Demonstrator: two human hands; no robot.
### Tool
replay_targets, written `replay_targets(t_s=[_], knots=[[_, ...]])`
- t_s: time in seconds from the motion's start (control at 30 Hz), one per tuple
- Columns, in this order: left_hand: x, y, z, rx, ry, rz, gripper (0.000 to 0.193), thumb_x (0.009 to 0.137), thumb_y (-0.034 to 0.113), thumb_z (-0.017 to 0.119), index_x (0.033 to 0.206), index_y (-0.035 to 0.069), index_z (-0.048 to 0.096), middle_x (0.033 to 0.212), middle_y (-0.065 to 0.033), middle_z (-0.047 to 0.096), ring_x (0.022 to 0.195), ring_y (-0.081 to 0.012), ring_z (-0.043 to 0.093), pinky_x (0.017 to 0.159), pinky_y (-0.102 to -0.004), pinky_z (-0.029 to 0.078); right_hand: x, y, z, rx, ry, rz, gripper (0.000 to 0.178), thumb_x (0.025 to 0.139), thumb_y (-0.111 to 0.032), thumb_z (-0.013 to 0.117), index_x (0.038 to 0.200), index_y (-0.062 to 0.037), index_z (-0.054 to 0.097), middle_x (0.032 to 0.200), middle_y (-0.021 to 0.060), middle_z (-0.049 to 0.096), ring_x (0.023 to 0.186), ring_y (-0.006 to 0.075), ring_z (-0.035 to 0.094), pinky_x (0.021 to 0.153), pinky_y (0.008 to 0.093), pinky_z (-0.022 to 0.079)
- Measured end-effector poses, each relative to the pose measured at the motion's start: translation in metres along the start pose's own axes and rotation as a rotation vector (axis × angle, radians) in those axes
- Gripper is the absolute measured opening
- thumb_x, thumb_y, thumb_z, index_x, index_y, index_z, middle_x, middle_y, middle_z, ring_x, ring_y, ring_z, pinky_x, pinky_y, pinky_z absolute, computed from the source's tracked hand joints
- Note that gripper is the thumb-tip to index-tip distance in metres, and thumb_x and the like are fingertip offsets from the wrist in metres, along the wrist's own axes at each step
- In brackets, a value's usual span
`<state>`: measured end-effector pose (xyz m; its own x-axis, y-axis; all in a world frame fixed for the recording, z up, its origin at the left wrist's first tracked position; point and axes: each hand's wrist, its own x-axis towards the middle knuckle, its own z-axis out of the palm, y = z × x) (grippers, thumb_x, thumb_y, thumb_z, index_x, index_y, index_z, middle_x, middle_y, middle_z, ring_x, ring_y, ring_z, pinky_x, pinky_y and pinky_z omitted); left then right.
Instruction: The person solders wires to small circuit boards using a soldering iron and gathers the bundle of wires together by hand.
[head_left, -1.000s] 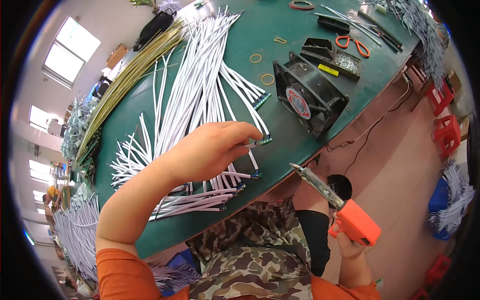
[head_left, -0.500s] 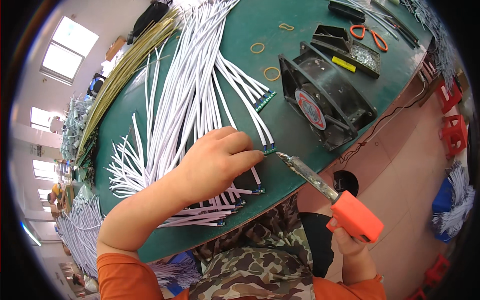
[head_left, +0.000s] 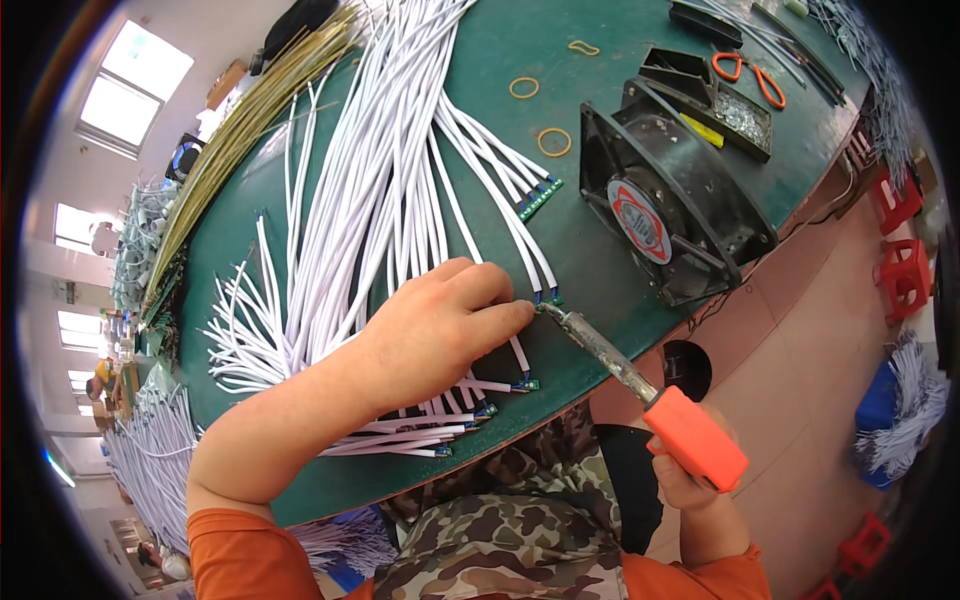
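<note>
My left hand [head_left: 455, 325] reaches over a bundle of white cables [head_left: 345, 190], its thumb and forefinger pinched at the edge of a small green circuit board [head_left: 555, 299]. What sits between those fingertips is hidden. Two white cables with blue wire ends run down to this board. In my right hand [head_left: 682, 480] is a soldering iron [head_left: 690, 435] with an orange handle, gripped from below. Its tip meets the board's left part, close beside my left fingertips. Farther back, another green board strip [head_left: 541, 200] joins several cables. More cables ending in small boards [head_left: 527, 385] lie near the table's front edge.
A black fan [head_left: 670, 195] stands right of the boards on the green table [head_left: 480, 60]. Beyond it are a black parts tray [head_left: 740, 118] and orange-handled scissors [head_left: 750, 78]. Rubber bands [head_left: 554, 142] lie behind. Yellowish rods [head_left: 235, 130] line the left edge.
The iron's tip has moved left along the board, closer to my left fingertips, and my right hand has shifted slightly left. My left hand keeps its pinch. The whole view has shifted a little.
</note>
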<state>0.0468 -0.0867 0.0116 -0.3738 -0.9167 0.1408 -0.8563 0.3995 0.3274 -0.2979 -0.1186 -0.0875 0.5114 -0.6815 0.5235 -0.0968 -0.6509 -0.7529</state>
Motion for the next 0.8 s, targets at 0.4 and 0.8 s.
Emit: replay_targets(t_s=[0.4, 0.8], knots=[[0.001, 0.001, 0.001, 0.001, -0.001, -0.007, 0.04, 0.075, -0.002, 0.065, 0.115, 0.005, 0.072, 0.103, -0.0106, 0.063, 0.093, -0.0299, 0.064, 0.079, -0.0404, 0.054, 0.007, -0.001, 0.003, 0.036, 0.002, -0.007, 0.01, 0.087, -0.012, 0.073, 0.091, -0.0038, 0.07, 0.083, 0.0087, 0.071, 0.07, 0.0243, 0.068, 0.061, 0.0341, 0.053], [0.002, 0.002, -0.001, 0.009, -0.034, -0.01, 0.042, 0.075, -0.001, 0.066, 0.117, 0.005, 0.071, 0.105, -0.0109, 0.062, 0.094, -0.03, 0.063, 0.08, -0.0402, 0.054, 0.014, -0.006, 0.001, -0.09, -0.039, -0.065, 0.009, 0.08, -0.008, 0.071, 0.088, -0.0047, 0.069, 0.08, 0.0083, 0.069, 0.068, 0.0262, 0.067, 0.06, 0.0358, 0.053]])
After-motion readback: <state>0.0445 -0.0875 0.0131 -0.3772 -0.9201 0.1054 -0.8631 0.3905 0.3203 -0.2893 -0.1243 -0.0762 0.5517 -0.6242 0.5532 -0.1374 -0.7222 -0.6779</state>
